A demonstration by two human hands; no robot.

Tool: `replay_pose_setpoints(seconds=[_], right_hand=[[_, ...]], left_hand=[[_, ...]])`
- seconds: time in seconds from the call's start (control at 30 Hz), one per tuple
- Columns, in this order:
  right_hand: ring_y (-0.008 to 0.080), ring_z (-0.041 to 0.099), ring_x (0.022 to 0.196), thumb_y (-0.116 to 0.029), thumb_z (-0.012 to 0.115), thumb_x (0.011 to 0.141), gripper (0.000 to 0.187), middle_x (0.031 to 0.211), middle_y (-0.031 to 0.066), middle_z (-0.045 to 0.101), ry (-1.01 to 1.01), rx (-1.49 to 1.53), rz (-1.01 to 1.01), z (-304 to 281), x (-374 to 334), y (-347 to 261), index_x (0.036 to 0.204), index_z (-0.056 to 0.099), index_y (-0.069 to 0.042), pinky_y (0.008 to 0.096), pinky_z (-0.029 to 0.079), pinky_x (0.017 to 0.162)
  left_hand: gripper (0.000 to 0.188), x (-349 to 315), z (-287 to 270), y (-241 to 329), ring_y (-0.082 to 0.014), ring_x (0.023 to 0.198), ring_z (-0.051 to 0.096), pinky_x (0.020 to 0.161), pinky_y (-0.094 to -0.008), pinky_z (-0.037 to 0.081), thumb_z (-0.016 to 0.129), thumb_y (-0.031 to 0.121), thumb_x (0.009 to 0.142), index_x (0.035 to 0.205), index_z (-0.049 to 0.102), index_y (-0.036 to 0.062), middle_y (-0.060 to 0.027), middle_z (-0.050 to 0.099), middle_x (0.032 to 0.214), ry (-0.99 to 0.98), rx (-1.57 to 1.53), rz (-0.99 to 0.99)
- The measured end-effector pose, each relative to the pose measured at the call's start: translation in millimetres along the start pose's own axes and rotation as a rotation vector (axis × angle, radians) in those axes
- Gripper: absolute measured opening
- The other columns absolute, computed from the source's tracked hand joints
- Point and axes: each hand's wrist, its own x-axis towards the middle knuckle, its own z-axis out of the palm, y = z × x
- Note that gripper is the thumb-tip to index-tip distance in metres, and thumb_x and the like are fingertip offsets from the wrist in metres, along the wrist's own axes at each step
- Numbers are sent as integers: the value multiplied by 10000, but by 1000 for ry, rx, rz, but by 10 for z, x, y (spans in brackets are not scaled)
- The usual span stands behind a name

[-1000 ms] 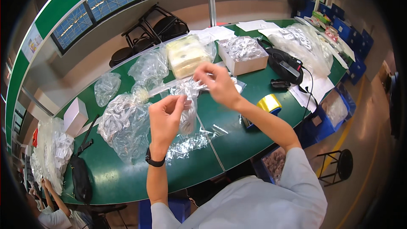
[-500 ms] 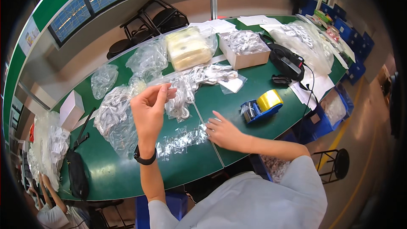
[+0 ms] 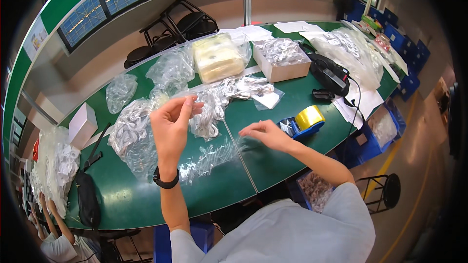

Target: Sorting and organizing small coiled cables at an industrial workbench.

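Note:
My left hand [image 3: 171, 124], with a black band on its wrist, is raised over the table. Its thumb and fingertips come together in a pinch, and whatever sits between them is too small to make out. Below and to its right lies a patch of small shiny clear plastic pieces [image 3: 207, 160] on the green tabletop. My right hand [image 3: 268, 135] hovers beyond the right end of this patch, palm down, its fingers pressed together and pointing left. A faint clear smear shows under its fingertips. Just right of it stands a blue tape dispenser [image 3: 304, 121] with a yellow roll.
Bundled white cables [image 3: 207, 112] and clear plastic bags [image 3: 170, 70] spread across the table [image 3: 273, 165]. Behind them are a stack of yellowish bags [image 3: 218, 56] and an open box of cables [image 3: 282, 68]. A black pouch [image 3: 329, 73] trails a cord. Another person's hands [image 3: 51, 207] work far left.
My right hand has lifted away from the clear pieces, moving up and slightly right, and its fingers have drawn together. My left hand has stayed in place.

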Motion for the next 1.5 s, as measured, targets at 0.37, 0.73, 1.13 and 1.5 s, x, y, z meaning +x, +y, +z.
replay_pose_setpoints(seconds=[0.37, 0.73, 1.13, 1.5], right_hand=[[197, 632, 1092, -73, 688, 905, 309, 1190, 107, 657, 393, -119, -592, 248, 146, -812, 1206, 651, -17, 311, 490, 948], [182, 672, 828, 14, 677, 865, 62, 884, 98, 718, 579, -163, -720, 118, 169, -1240, 911, 716, 31, 292, 517, 772], [224, 691, 746, 67, 705, 809, 142, 817, 119, 717, 443, -248, -800, -3, -150, -1456, 933, 744, 9, 305, 538, 730], [277, 694, 818, 184, 536, 646, 330, 859, 149, 696, 5, -50, -992, -94, -352, -1509, 875, 729, 43, 345, 566, 730]], left_hand=[[196, -55, 229, -62, -182, 850, 736, 776, -273, 579, 636, 65, 965, 1068, 701, -90, -139, 750, 928, -19, -40, -34], [221, -73, 318, -68, -163, 976, 706, 847, -270, 559, 685, 24, 922, 1126, 706, -55, -146, 740, 1037, -67, -159, 96], [213, -217, 128, 101, -192, 830, 721, 715, -286, 577, 605, -66, 901, 1075, 726, -50, -127, 733, 906, -201, -175, 168], [146, -323, 16, 327, -247, 770, 743, 685, -288, 577, 615, -91, 836, 889, 738, -33, -188, 743, 851, -408, -261, 340]])
